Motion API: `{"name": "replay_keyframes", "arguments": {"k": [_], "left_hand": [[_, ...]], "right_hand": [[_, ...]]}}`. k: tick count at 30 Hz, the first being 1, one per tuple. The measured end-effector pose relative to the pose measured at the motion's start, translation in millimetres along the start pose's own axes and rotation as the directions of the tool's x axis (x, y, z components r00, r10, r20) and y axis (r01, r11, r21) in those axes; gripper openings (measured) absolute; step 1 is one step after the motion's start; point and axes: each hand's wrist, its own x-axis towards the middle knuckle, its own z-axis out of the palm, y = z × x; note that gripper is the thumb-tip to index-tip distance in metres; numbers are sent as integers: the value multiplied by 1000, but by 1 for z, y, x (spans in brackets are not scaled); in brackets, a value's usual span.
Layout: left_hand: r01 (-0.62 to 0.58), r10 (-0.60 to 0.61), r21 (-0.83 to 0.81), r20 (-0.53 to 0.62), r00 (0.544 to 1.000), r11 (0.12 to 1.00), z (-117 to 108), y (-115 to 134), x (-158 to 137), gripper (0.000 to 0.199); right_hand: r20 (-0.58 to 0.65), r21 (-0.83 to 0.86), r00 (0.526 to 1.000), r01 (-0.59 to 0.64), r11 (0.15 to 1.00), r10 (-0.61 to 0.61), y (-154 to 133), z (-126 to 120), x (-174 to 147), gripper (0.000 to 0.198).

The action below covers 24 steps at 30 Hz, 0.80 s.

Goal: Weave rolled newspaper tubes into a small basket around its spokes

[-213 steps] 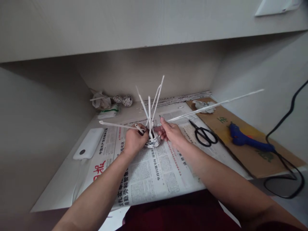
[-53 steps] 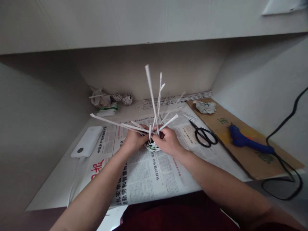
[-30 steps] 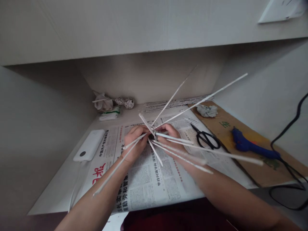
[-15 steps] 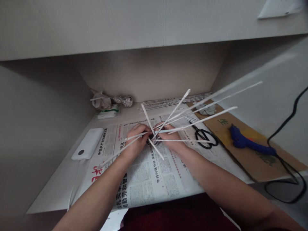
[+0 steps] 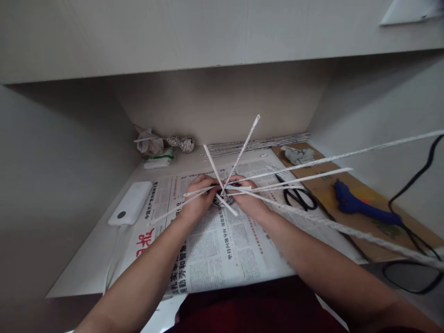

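Note:
Between my hands sits a small round woven paper piece (image 5: 225,200), with several white rolled-paper sticks (image 5: 243,149) radiating from it. My left hand (image 5: 200,198) grips its left side, fingers curled in. On the right side, my right hand (image 5: 249,200) is closed around the piece, its fingertips partly hidden behind the sticks. Two long paper strands (image 5: 333,159) run from the weave far out to the right, one of them passing over my right forearm. Newspaper (image 5: 211,259) lies underneath.
Black-handled scissors (image 5: 300,198) lie right of my right hand. Beyond them, a blue glue gun (image 5: 364,203) with a black cord rests on cardboard (image 5: 333,185). A white power bank (image 5: 131,202) is at left. Paper sticks (image 5: 267,143) and a plastic bag (image 5: 150,143) lie along the back.
The long strands on the right have swung: one now crosses low over my right forearm, the other reaches the right edge. My hands keep hold of the woven piece, which has turned slightly.

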Motion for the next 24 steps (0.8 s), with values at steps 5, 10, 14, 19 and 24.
{"name": "replay_keyframes", "arguments": {"k": [5,10,14,19,24], "left_hand": [[-34,35,18,-44,998,999,-3,2,1,9],[78,-73,109,-51,996,991,-5,12,-1,9],[145,-148,202,3,989,969,-5,17,-1,10],[168,-180,217,37,983,962,-4,11,0,9],[202,-204,36,52,978,979,0,8,-1,9]], "right_hand": [[-33,-115,997,65,991,-69,7,-1,0,13],[-92,-299,994,23,954,-53,10,-5,-2,11],[-53,-478,978,152,865,-201,-1,-7,-6,9],[-24,-426,987,134,895,-159,-4,-5,-7,15],[-36,-397,992,94,913,-118,5,-4,-5,19]]}}
